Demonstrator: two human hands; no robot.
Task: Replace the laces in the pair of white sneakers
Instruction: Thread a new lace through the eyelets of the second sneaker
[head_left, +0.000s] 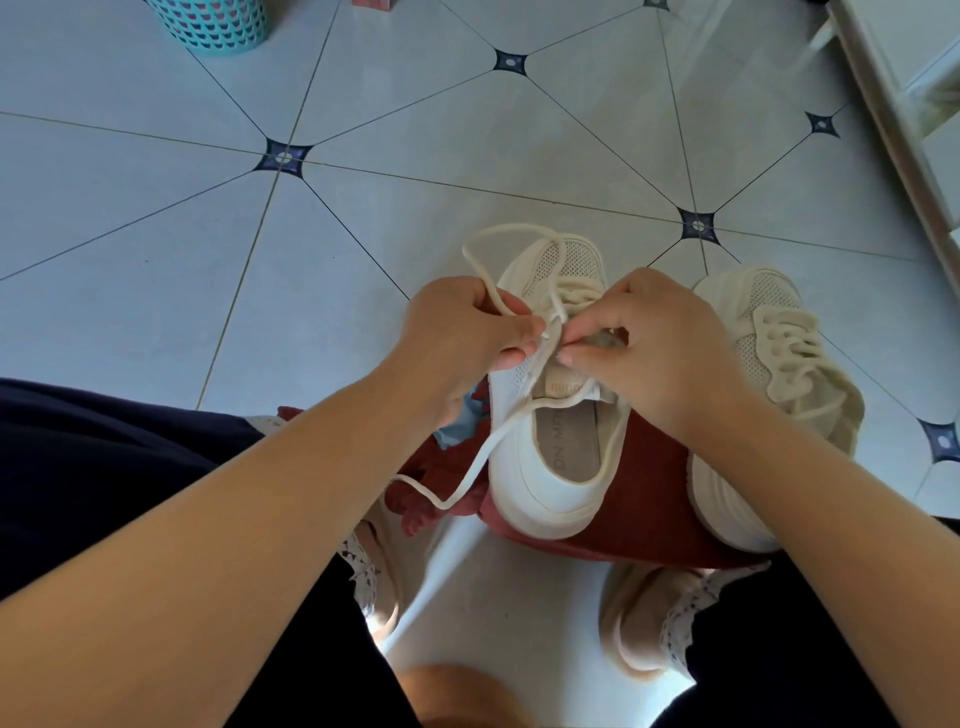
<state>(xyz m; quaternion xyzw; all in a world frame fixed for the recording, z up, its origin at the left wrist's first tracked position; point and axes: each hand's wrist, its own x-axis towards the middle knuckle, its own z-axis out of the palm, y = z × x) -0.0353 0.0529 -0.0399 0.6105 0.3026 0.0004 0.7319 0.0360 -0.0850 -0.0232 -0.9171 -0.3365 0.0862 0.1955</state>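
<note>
- Left hand (467, 327) is curled around the cream lace (519, 227), with the lace pinched at the eyelets of the near sneaker (545, 483).
- Right hand (665, 348) is pinched on the same lace, just beside the left.
- The near sneaker is rested on a red cloth (649, 467).
- The second sneaker (779, 332) is seen laced, to its right.
- A teal basket (208, 23) is seen on the tiled floor (156, 208).

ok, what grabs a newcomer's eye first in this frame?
Both hands at centre: the left hand and right hand pinch a cream lace over the sneaker on a red cloth. The second sneaker, already laced, lies beside it on the right. A teal basket sits top left.
</note>
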